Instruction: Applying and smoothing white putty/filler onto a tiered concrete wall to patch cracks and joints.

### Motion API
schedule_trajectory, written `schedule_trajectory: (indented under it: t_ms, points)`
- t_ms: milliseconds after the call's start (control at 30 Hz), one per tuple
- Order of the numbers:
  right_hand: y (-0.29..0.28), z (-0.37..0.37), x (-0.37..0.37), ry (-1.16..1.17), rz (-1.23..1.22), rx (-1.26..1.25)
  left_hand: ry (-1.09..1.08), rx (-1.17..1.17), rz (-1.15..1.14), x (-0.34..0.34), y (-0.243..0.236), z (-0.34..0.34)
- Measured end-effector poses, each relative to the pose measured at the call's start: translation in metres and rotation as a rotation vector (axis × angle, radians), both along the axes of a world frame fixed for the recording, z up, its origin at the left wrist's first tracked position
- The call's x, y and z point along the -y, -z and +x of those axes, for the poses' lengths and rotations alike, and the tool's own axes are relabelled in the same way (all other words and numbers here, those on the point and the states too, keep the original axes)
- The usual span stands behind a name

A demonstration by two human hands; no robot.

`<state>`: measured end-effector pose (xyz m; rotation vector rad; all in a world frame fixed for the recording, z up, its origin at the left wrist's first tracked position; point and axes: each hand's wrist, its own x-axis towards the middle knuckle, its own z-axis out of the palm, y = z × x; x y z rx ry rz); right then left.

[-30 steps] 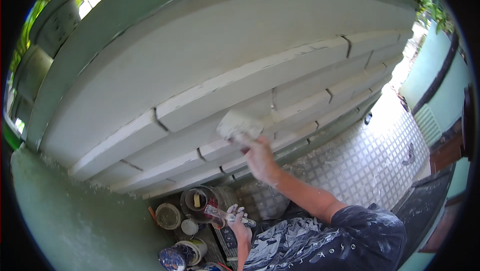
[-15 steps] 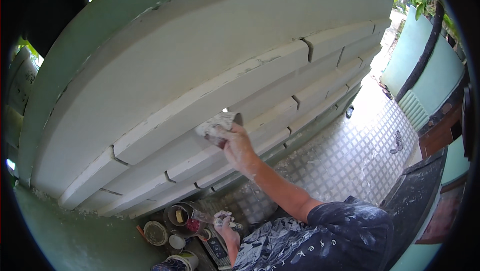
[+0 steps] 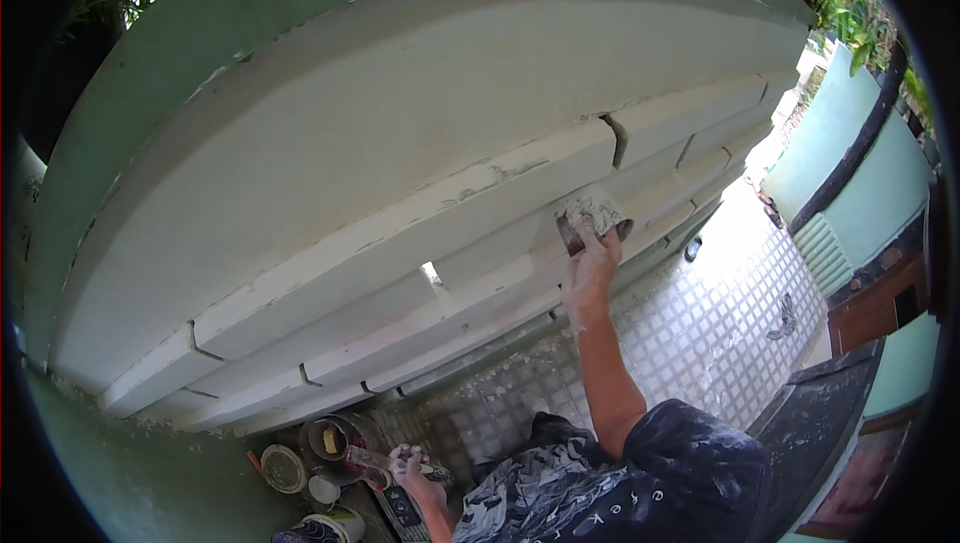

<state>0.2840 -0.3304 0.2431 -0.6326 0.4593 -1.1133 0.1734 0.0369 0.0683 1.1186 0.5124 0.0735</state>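
Note:
My right hand (image 3: 592, 273) grips a broad, curved plastering blade (image 3: 594, 209) smeared with white putty, held against or very close to the recessed band of the pale wall (image 3: 400, 123). Below, my left hand (image 3: 422, 488), caked with white, is closed around the handle of a putty knife (image 3: 372, 459). That knife's blade reaches over a dark bucket (image 3: 318, 423), which has a yellowish block and something reddish inside. A small bright white spot (image 3: 431, 274) shows in the wall's band, left of my right hand.
Beside the dark bucket stand a round pale-topped tub (image 3: 283, 470), a small white container (image 3: 323, 490) and a white bucket (image 3: 347, 521). Raised ledges (image 3: 410, 228) with dark notches run along the wall. A patterned tile floor (image 3: 690, 323) extends right, with a dark crumpled item (image 3: 783, 317) on it.
My right hand has moved right along the wall with the plastering blade, exposing more of the bright spot. My left hand still holds the putty knife by the bucket; the view has shifted slightly.

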Motion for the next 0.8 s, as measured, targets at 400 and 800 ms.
schedule_trajectory:
  t_ms: [400,800]
  points:
    - [0.008,-0.013,0.075,0.444,-1.218,-0.850,0.035,0.036,-0.028,0.024,-0.003,0.014]
    - [0.065,-0.065,-0.080,-0.250,-0.708,-0.424,-0.111,0.058,-0.554,-0.029,-0.013,-0.007]
